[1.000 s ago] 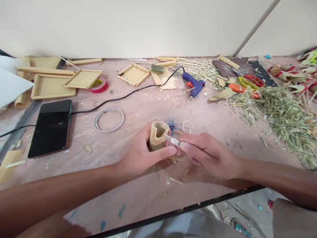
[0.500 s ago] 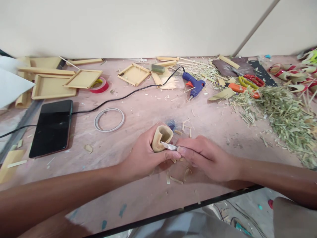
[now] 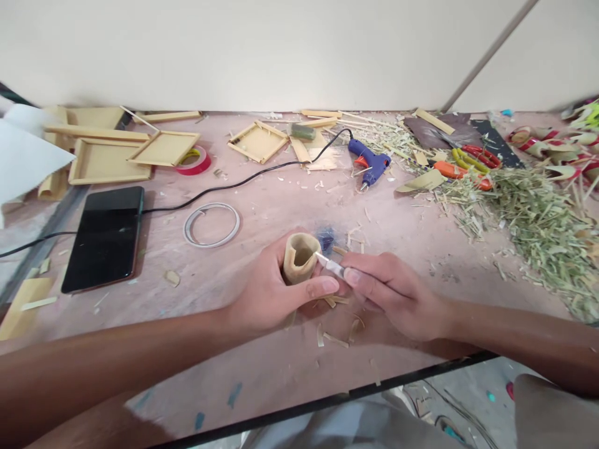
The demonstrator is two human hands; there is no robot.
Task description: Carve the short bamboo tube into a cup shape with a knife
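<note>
A short hollow bamboo tube (image 3: 294,269) with a notch in its rim is gripped in my left hand (image 3: 276,288), its open end facing up. My right hand (image 3: 397,293) is closed around a craft knife (image 3: 333,268). The blade tip meets the right side of the tube's rim. My left thumb lies along the near side, below the blade. Thin shavings (image 3: 336,340) are scattered on the pinkish table (image 3: 262,386) under both hands.
Left are a phone (image 3: 105,240) on a cable, a tape ring (image 3: 211,224) and shallow wooden frames (image 3: 110,162). Behind lies a blue glue gun (image 3: 367,163). Red-handled scissors (image 3: 482,156), an orange cutter (image 3: 461,171) and a shavings heap (image 3: 538,218) are at right. A dark edge (image 3: 327,399) borders the front.
The blade has moved from the notch to the right side of the rim. The tube has turned more upright in my left hand. The whole view has shifted slightly.
</note>
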